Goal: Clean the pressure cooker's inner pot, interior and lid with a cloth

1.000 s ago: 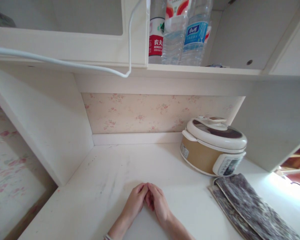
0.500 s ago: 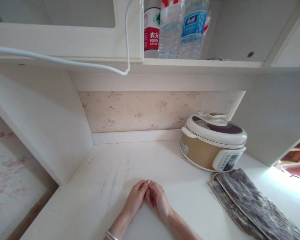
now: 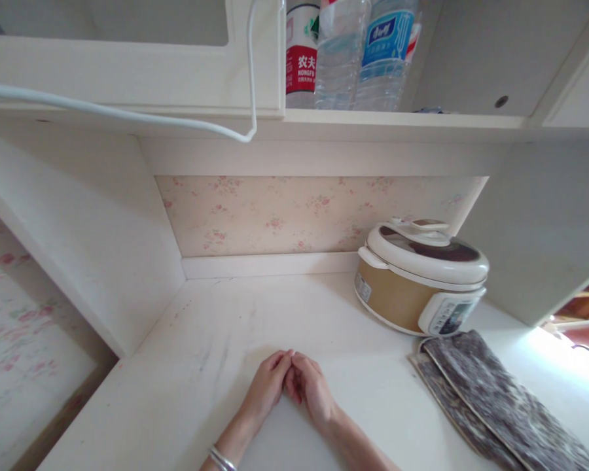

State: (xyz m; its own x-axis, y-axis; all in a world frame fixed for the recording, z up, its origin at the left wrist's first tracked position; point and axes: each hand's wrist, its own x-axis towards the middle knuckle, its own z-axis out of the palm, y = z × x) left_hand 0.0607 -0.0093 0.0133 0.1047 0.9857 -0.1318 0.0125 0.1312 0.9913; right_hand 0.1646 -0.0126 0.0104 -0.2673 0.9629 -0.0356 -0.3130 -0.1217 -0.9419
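My left hand (image 3: 269, 379), with a silver bangle (image 3: 222, 459) at its wrist, rests on the white counter (image 3: 186, 399). My right hand (image 3: 311, 386) lies against it, and the fingers of both meet at the tips in a loose clasp. Both hands are closed, fingers curled inward and pressed together. No object shows in or between them; the inner fingers are partly hidden. To the right of my hands, apart from them, lies a folded grey-brown patterned cloth (image 3: 495, 392).
A gold and white electric cooker (image 3: 397, 288), lid on, stands at the back right. Overhead, a cabinet shelf (image 3: 397, 121) holds several plastic bottles (image 3: 341, 65). A white cable (image 3: 177, 123) hangs in front of the upper left cabinet. Side panels bound the counter.
My view has tipped slightly downward, so the shelf and bottles sit a little higher in the picture. My hands keep the same clasp and place.
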